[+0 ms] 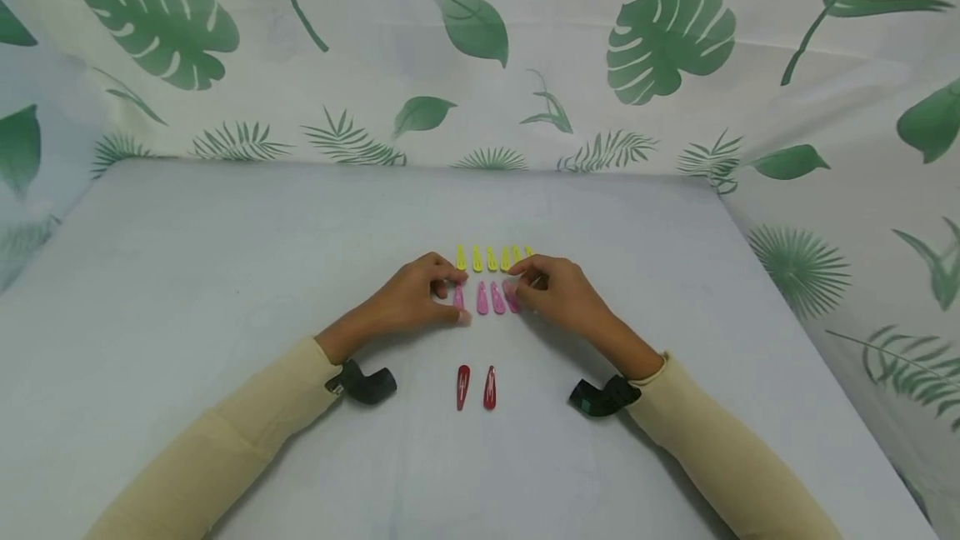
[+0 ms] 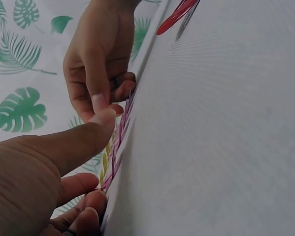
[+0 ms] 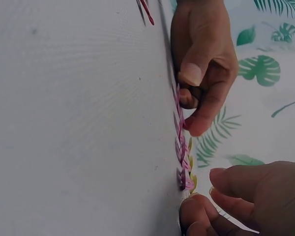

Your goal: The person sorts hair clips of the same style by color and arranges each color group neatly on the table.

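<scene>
Several pink snap hair clips [image 1: 482, 300] lie in a row on the white table, each with its narrow end pointing away. My left hand [image 1: 420, 294] is at the row's left end, thumb and index finger spread either side of the leftmost pink clip [image 1: 459, 297]. At the right end, my right hand [image 1: 558, 294] has its fingertips low over the last pink clip [image 1: 512, 298], partly covering it. A gap shows between the right thumb [image 3: 231, 181] and the fingers below it in the right wrist view, with nothing pinched there.
Behind the pink row stands a row of several yellow snap clips [image 1: 477, 259], its right end partly behind my right hand. Two red clips [image 1: 463, 387] lie closer to me, between the forearms. A leaf-print cloth [image 1: 472, 82] hangs beyond the table's far edge.
</scene>
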Motion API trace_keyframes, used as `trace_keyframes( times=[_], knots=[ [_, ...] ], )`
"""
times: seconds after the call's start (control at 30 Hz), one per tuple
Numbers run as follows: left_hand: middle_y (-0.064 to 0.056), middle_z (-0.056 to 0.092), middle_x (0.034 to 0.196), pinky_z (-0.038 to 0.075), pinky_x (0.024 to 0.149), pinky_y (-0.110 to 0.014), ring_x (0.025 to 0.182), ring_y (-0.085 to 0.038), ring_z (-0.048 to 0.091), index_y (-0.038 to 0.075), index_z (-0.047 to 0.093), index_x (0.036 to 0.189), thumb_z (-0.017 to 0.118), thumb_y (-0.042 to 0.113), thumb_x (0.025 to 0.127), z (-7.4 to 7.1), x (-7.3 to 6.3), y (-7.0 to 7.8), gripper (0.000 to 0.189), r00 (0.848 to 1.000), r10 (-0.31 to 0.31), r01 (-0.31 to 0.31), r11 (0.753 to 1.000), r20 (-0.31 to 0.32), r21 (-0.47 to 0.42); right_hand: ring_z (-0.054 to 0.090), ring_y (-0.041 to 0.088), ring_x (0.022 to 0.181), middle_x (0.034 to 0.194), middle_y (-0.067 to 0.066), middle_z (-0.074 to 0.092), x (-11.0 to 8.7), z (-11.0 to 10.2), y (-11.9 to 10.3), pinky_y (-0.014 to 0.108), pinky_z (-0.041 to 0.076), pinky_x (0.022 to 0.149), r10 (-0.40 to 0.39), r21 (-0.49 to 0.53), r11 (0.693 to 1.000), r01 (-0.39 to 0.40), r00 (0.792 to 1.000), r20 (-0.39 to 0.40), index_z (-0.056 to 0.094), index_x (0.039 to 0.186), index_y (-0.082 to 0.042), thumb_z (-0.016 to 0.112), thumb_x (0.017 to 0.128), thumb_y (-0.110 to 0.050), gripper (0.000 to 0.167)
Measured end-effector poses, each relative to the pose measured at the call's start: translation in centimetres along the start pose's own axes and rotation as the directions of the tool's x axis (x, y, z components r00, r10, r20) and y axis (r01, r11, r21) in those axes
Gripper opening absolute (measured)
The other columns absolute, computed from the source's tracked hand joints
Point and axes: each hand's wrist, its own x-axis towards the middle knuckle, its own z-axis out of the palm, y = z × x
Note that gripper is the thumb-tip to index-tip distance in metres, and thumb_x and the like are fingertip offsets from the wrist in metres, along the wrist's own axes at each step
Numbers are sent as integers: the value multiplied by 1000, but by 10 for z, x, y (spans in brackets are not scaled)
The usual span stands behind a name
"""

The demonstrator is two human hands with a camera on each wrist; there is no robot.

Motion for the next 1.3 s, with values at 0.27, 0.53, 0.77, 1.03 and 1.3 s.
trace_keyframes(
  times=[0.27,0.53,0.77,1.03,1.3],
  knots=[
    [-6,55,106,45,75,-31,88,-17,54,4,65,125,78,33,84,2,0,1,52,999,-4,4,1000,-35,15,60,16,65,88,6,65,-6,-3,1,31,49,58,-4,-6,1000,4,1000,-23,69,109,-4,68,90,-8,20],
    [-6,56,112,48,73,-32,88,-17,55,7,69,119,71,26,91,-4,-13,10,34,997,37,-36,999,-68,18,58,17,65,87,3,65,-17,-4,-3,30,48,57,-44,20,999,45,998,-46,69,110,-5,69,90,-9,20],
    [-2,67,104,51,76,-30,86,-12,59,6,70,113,73,15,89,-12,-29,24,26,967,227,-222,974,113,-53,58,15,62,83,1,64,-31,0,-7,27,48,56,-96,75,993,96,995,-4,69,108,-3,70,90,-9,19],
    [4,68,106,50,82,-29,98,-12,59,10,71,112,71,7,88,-4,-45,35,24,911,261,-247,965,321,-84,57,14,62,80,-2,65,-41,1,-9,26,48,56,-114,89,990,112,993,19,69,108,-3,69,91,-10,18],
    [8,66,106,47,89,-27,99,-4,58,9,70,118,70,6,89,2,-51,36,29,874,254,-290,957,414,27,57,13,62,82,-2,64,-47,5,-4,26,48,56,-160,121,981,153,986,53,70,107,-4,69,90,-7,17]
  ],
)
